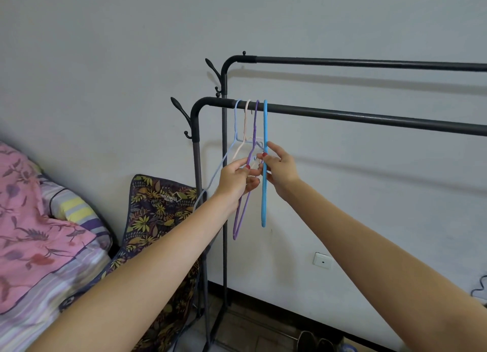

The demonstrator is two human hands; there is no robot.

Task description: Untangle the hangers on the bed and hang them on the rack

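**Four hangers up on the rack**

The front bar of the black rack (369,117) carries four hangers. The left hand (234,179) pinches the purple hanger (246,193), and the right hand (279,167) grips the bright blue hanger (264,206). The pale blue hanger (235,119) and cream hanger (246,119) hang just left of them.

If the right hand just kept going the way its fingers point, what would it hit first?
The right hand points left, so probably the bright blue hanger it already touches, then the left hand; depth is hard to judge.

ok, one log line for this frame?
stage: hanging | front rail: four hangers hooked | left hand: holds purple hanger | right hand: pinches blue hanger
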